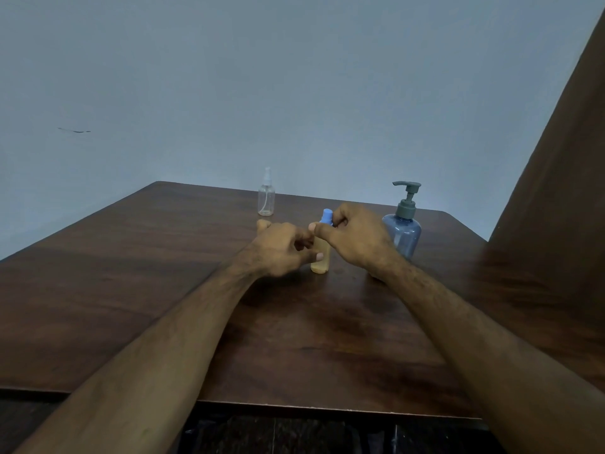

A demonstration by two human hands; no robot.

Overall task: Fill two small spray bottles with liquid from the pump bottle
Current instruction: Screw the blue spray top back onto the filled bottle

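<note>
1. Working at the yellow spray bottle [320, 262], both hands meet near the middle of the bench [131, 257], somewhat toward its far edge. The left hand [281, 249] has its fingers [307, 237] curled round the amber body and steadies it upright on the wood.
2. The right hand [352, 239] pinches the blue spray cap [327, 217] between thumb and fingers, clamped on it at the bottle's neck.
3. The step in hand looks like the cap being turned, either off for filling or back on after it. The body looks amber, though I cannot tell whether that is liquid or tinted plastic, so which way is uncertain.
4. The blue pump bottle [404, 235] stands just beside the right hand, toward the far right corner, its grey pump head upright and untouched.
5. The clear spray bottle [266, 196] stands apart near the far edge, capped and seemingly empty.
6. If the cap is coming off, the next move calls for setting it down and bringing the open neck under the pump spout. If it is going on, the clear bottle wants fetching and uncapping.
</note>
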